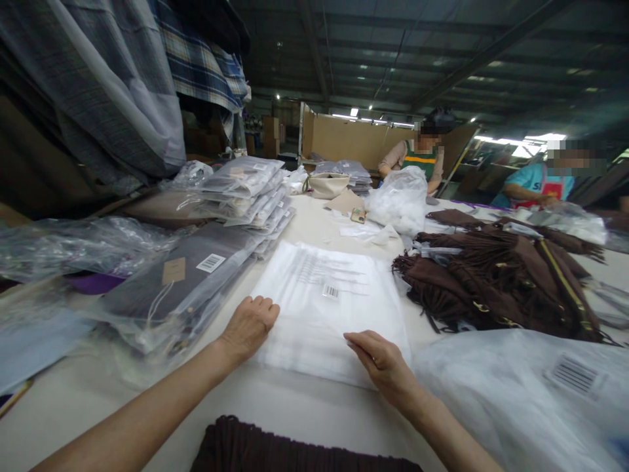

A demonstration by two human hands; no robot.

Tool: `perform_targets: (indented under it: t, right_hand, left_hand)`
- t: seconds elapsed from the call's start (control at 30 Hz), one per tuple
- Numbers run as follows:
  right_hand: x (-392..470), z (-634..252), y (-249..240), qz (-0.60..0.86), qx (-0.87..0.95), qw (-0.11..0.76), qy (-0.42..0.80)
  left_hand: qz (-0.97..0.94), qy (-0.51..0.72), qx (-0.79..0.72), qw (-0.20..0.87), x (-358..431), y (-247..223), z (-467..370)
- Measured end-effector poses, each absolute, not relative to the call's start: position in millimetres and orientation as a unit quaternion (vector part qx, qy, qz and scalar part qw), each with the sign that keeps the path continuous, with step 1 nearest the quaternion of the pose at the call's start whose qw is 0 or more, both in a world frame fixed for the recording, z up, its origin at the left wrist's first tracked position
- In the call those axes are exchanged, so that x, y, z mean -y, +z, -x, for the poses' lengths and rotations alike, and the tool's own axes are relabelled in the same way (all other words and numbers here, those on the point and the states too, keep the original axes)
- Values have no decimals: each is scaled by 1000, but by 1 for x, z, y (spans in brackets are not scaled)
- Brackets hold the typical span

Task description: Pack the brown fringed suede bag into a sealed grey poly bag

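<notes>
Bare surface (295, 406) runs along the near edge between my hands, open to pass. My left hand (248, 324) and right hand (381, 360) sit on the white bag stack (329, 308), which fills the middle. Left side blocked: bagged dark garment (181, 282) just beside the stack, pile of packed bags (250, 190) behind it. Right side blocked by brown fringed bags (496, 282) and a loose plastic bag (515, 393) at the near right corner. A narrow bare strip runs toward the far edge.
</notes>
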State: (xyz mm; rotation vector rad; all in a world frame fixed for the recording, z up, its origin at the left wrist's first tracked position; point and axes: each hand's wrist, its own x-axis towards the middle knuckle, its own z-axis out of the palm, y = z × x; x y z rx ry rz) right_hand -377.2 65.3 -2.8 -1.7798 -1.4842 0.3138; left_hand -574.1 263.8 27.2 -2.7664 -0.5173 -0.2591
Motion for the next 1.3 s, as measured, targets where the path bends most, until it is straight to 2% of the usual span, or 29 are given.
perform_targets:
  t: [0.1, 0.23, 0.33, 0.4, 0.47, 0.53, 0.6, 0.67, 0.73, 0.83, 0.93, 1.1, 1.3]
  right_hand:
    - [-41, 378, -11, 695, 642, 324, 17]
    - [-12, 373, -19, 687, 678, 135, -225]
    - [4, 373, -20, 681, 675, 60, -277]
    - [11, 376, -18, 679, 674, 40, -289]
    - [18, 379, -17, 676, 671, 45, -302]
    - [22, 383, -14, 674, 665, 89, -310]
    - [26, 387, -11, 700, 631, 175, -285]
    - [27, 393, -6, 760, 547, 288, -199]
    - [26, 401, -2, 818, 410, 401, -43]
    - [22, 413, 4, 785, 164, 568, 186]
    - [18, 421, 7, 683, 20, 686, 251]
    - [14, 421, 11, 628, -41, 737, 248]
    - [13, 421, 14, 593, -67, 759, 262]
  left_hand:
    - [956, -110, 202, 182, -270, 29, 604]
    - [950, -132, 201, 200, -267, 23, 643]
    - [944, -159, 198, 209, -258, 14, 664]
    - [942, -164, 235, 175, -250, 10, 673]
    - [931, -174, 317, 49, -243, 10, 677]
    - [894, -194, 394, -88, -237, 14, 676]
    - [798, -244, 481, -269, -234, 19, 671]
    - [654, -293, 541, -441, -232, 25, 664]
    - [519, -325, 561, -557, -231, 29, 657]
    - [453, -340, 563, -601, -230, 31, 652]
    - [397, -350, 559, -638, -226, 30, 651]
    - [339, -353, 552, -675, -220, 29, 651]
    - [310, -349, 544, -697, -222, 27, 649]
